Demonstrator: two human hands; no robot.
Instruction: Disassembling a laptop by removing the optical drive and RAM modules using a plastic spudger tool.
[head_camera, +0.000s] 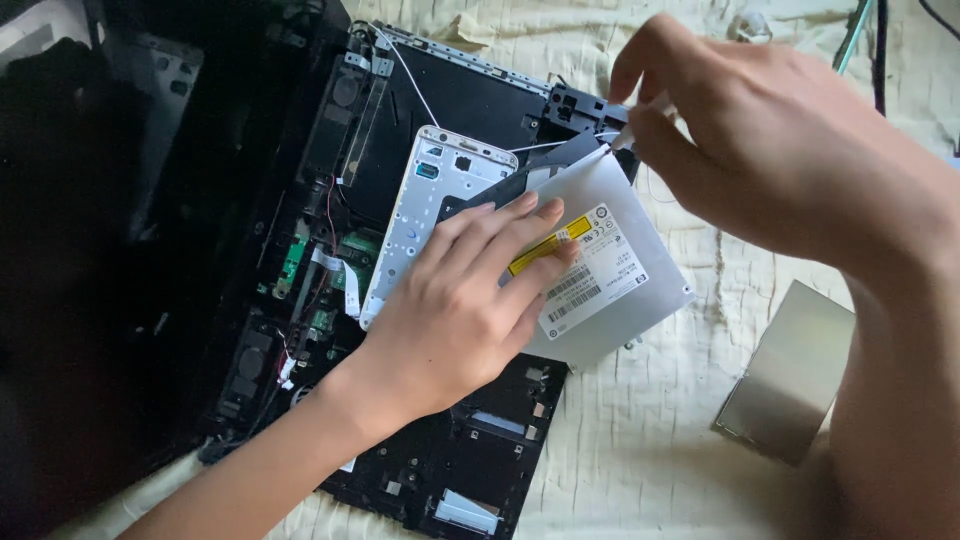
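A silver optical drive (640, 215) with a white and yellow label lies tilted across an opened black laptop base (470, 100). My left hand (460, 310) presses flat on the drive, fingers spread over its label. My right hand (770, 140) hovers at the drive's far corner and pinches a thin white tool (626, 136) whose tip touches that corner. A white metal bracket (425, 210) lies partly under the drive on its left.
The laptop base shows a green circuit board (292, 258), thin wires and speakers along its left side. A grey metal plate (795, 375) lies on the cream cloth (650, 440) at the right. Dark cables (880, 50) run at the top right.
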